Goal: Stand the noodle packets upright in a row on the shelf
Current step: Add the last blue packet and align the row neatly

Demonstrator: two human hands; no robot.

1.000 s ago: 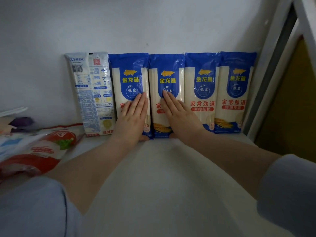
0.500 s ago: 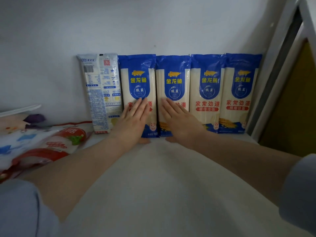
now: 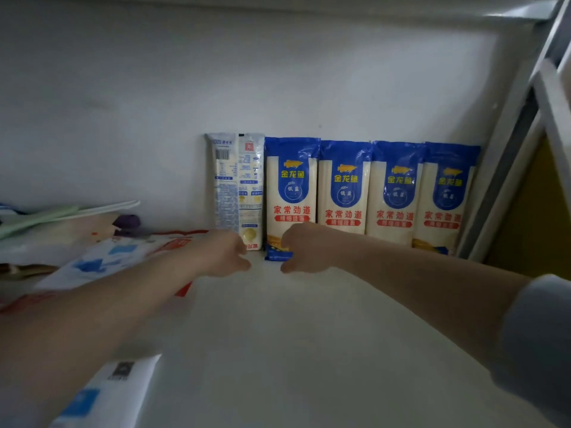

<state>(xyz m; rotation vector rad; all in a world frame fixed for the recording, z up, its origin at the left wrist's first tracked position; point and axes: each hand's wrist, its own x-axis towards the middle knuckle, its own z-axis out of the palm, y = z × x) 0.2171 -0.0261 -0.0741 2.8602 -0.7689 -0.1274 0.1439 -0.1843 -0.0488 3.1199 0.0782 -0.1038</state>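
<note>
- Five noodle packets [image 3: 343, 193] stand upright in a row on the shelf [image 3: 309, 335], leaning on the back wall; the leftmost shows its back side.
- The left hand [image 3: 225, 254] and right hand [image 3: 304, 248] are blurred, with fingers curled, holding nothing, and they hide the lower parts of some packets.
- The bags [image 3: 102, 261] at left are cut off.

Five noodle packets [image 3: 292, 193] are glossy plastic film, smooth, with slight crinkles at the sealed tops. The shelf [image 3: 309, 335] is a smooth, matt white surface. The back wall [image 3: 278, 72] looks matt and painted. A red-and-white bag [image 3: 123, 257] at left is shiny plastic.
</note>
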